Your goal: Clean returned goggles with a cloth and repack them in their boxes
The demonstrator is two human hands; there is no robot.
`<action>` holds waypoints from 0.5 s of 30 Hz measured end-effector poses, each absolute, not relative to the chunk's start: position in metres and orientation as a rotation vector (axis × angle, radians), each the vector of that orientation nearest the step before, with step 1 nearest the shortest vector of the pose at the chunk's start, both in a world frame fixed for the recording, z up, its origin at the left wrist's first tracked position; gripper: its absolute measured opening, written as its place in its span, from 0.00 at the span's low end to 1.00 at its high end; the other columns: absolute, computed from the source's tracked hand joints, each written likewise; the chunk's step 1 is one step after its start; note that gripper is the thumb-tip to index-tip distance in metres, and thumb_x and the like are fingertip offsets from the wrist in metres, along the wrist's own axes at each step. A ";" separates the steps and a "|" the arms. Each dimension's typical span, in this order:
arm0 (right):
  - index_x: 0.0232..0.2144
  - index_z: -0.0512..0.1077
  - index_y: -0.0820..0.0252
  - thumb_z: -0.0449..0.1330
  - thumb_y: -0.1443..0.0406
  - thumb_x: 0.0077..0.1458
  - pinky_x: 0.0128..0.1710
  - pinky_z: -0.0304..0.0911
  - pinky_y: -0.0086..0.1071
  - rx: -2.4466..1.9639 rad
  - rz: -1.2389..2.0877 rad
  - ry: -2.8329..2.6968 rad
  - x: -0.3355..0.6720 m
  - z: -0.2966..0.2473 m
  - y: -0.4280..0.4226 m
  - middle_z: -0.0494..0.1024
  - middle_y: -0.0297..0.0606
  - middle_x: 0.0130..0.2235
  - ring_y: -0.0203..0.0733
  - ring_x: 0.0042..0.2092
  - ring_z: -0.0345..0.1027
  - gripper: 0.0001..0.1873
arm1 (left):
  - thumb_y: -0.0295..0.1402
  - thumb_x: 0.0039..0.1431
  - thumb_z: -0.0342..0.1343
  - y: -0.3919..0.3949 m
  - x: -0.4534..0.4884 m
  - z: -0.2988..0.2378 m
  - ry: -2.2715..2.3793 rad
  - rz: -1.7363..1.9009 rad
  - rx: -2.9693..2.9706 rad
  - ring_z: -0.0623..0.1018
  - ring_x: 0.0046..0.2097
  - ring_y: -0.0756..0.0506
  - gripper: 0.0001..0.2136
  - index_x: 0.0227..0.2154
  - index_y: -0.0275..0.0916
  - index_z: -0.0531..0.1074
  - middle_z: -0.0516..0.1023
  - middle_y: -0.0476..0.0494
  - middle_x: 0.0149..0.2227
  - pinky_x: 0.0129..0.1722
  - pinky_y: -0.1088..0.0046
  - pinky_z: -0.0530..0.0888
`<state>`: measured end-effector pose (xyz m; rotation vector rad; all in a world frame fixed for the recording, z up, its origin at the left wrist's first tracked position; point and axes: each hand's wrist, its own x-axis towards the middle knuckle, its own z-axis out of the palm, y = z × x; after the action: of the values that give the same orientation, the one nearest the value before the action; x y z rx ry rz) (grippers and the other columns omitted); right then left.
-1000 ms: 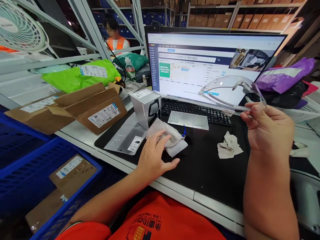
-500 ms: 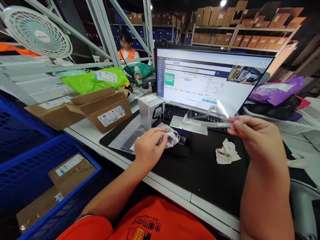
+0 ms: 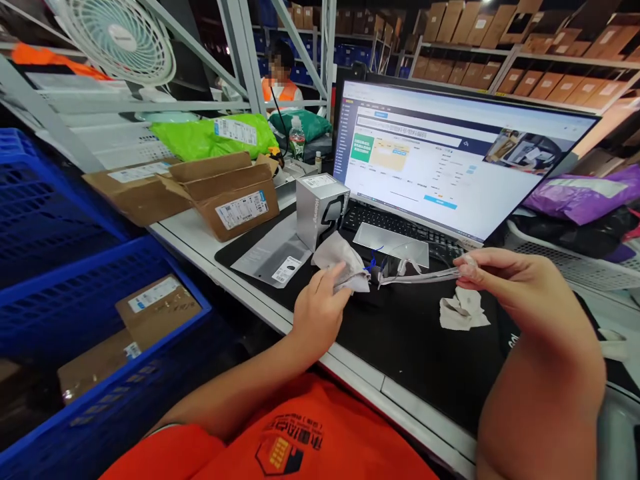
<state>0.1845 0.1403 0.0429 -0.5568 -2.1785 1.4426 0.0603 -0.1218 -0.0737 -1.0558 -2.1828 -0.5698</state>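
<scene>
One silver cardboard box (image 3: 309, 219), brown cartons (image 3: 153, 319) in blue plastic crate (image 3: 183, 337), left hand (image 3: 320, 308) clasping grey cloth (image 3: 336, 255), right hand (image 3: 523, 283) pinching clear glasses (image 3: 424, 276)

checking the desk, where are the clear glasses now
Head view, right of centre: the clear glasses are in the right hand, in front of the monitor.

Has carton-loaded shelving (image 3: 504, 70) behind monitor (image 3: 425, 160), grey metal frame (image 3: 243, 47) left of it, white desk (image 3: 360, 366) under it. Looks dim beyond.
</scene>
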 end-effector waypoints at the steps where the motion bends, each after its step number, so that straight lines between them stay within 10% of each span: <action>1: 0.33 0.83 0.60 0.78 0.52 0.34 0.29 0.74 0.27 -0.551 1.433 -2.193 0.187 0.045 0.139 0.82 0.40 0.33 0.40 0.31 0.77 0.24 | 0.19 0.60 0.51 -0.118 0.060 -0.069 -2.237 -0.561 -1.034 0.77 0.53 0.37 0.14 0.38 0.42 0.78 0.74 0.38 0.58 0.41 0.63 0.80; 11: 0.30 0.83 0.55 0.74 0.51 0.42 0.27 0.69 0.27 -0.454 1.331 -2.522 0.200 0.058 0.137 0.82 0.40 0.37 0.40 0.33 0.72 0.17 | 0.13 0.48 0.51 -0.100 0.033 -0.046 -2.498 -1.012 -1.276 0.70 0.61 0.36 0.31 0.55 0.46 0.72 0.59 0.36 0.65 0.51 0.54 0.79; 15: 0.31 0.84 0.54 0.77 0.54 0.37 0.29 0.73 0.26 -0.516 1.465 -2.252 0.193 0.051 0.133 0.82 0.39 0.36 0.38 0.32 0.73 0.17 | 0.15 0.49 0.55 -0.092 0.029 -0.051 -2.293 -1.463 -1.249 0.70 0.61 0.37 0.31 0.55 0.47 0.72 0.56 0.38 0.66 0.41 0.68 0.83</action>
<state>0.1929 0.1334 0.0514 -0.5165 -2.2516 1.4653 0.0288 -0.0925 -0.0507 -1.2492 -2.2929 -1.4626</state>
